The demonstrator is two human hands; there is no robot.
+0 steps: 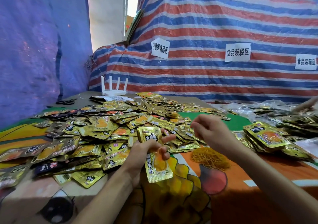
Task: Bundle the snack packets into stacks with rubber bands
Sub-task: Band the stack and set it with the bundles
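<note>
Head view: left hand grips a stack of gold snack packets, fingers curled round its middle, one finger sticking out to the right. Stack stands roughly on end, tilted, over the printed table cover at front centre. Right hand hovers just right of the stack, not touching it. Its fingers are loosely curled, and I can't tell if it pinches a band. Rubber band pile lies on the cover directly below the right hand. Big loose packet heap spreads left and behind. More stacked packets sit at right. White router and scissors are at the far left, with a striped tarp carrying paper signs behind.
</note>
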